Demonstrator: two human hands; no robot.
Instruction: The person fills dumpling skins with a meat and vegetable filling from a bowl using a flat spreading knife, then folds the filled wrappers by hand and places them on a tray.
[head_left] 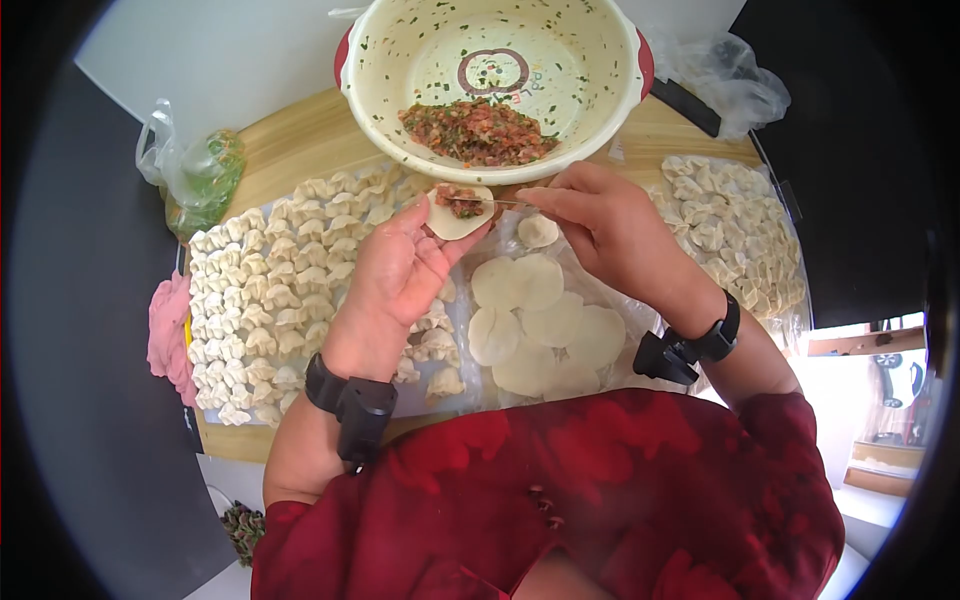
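Observation:
On the fingers of my left hand (405, 262) rests a round dumpling wrapper (462, 228), its edge held by the thumb. A lump of minced meat filling (458, 203) with green bits lies on the wrapper. My right hand (610, 228) pinches a thin metal utensil (508, 203), whose tip touches the filling; its exact shape is hidden. Just below are several flat, overlapping wrappers (545, 325) and a small piece of dough (538, 231). Beyond both hands stands a large cream bowl (375, 110) with more filling (480, 132) in it.
Rows of folded dumplings (285, 265) cover a sheet on the left, and more dumplings (728, 225) lie at the right. A plastic bag with greens (205, 180) sits at the far left, a pink cloth (170, 335) below it. Crumpled clear plastic (735, 85) lies behind the bowl's right side.

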